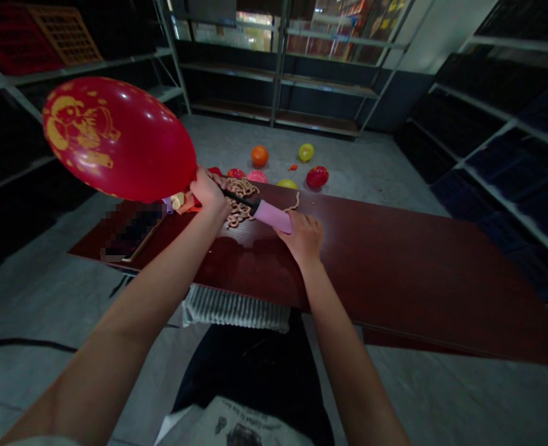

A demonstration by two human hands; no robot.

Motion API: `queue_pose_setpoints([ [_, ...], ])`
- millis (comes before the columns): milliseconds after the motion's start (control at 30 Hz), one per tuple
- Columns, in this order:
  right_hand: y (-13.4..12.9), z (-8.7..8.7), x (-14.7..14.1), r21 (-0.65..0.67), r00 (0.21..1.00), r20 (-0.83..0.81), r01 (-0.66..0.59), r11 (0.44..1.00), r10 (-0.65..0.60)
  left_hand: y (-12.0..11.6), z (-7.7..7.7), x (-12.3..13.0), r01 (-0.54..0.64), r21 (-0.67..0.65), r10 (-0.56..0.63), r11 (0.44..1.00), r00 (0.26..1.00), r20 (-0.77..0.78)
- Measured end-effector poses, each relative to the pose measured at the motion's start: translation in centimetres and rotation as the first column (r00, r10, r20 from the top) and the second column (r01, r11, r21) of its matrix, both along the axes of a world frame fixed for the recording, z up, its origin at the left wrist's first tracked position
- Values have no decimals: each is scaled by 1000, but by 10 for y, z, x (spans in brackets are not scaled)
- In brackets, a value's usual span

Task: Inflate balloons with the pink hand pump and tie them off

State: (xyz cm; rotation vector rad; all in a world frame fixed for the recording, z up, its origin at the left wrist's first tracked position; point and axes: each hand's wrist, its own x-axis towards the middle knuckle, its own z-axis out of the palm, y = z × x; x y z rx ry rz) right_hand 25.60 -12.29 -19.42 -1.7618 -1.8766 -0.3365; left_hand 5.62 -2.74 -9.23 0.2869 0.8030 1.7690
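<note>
A large red balloon (134,139) with yellow printing is inflated on the left. My left hand (209,191) is closed round the balloon's neck, where it meets the tip of a hand pump. The pump (273,216) has a pink barrel and a black front rod, and it slants across above the table. My right hand (304,238) is wrapped round the pump's rear end, fingers closed. Behind the pump lies a heap of beige, string-like curled pieces (239,217). The balloon's neck and the pump's tip are hidden by my left fingers.
The dark red table (395,260) carries a phone-like device (137,232), blurred, at its left end. Several balloons lie on the floor beyond, among them an orange balloon (260,156) and a red balloon (317,177). Metal shelves (325,83) line the room. A grey ribbed cloth (237,306) lies under the table's near edge.
</note>
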Motion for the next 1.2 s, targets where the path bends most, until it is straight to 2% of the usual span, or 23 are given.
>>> queue_pose_setpoints([
  [100,-2,2,1,28,998,60,-13,1000,11,0,11,-23,-152,42,150,987,987,48],
  [367,-7,9,-8,119,982,156,-123,985,103,-2,53,-74,-197,-16,197,980,980,-14],
  [467,-6,4,-15,172,988,101,-134,976,118,-3,66,-75,-199,19,200,980,979,-48],
  [600,-4,-8,-14,170,991,-48,-113,979,123,-1,73,-54,-171,134,183,976,980,-83],
  [700,-5,-12,-9,141,983,-129,-113,984,131,2,67,-26,-130,189,150,973,983,-101],
  [767,-5,-11,-7,128,977,-174,-102,987,124,3,58,-3,-82,196,107,977,987,-120],
  [967,-6,-7,-8,48,966,-253,-35,998,46,-4,12,63,135,212,-87,968,971,-222],
  [1067,-7,-6,-8,-20,962,-272,29,999,-33,-3,0,74,150,191,-111,970,973,-204],
  [1200,-9,-4,-10,-60,956,-293,13,998,-30,3,0,68,187,117,-164,975,970,-182],
])
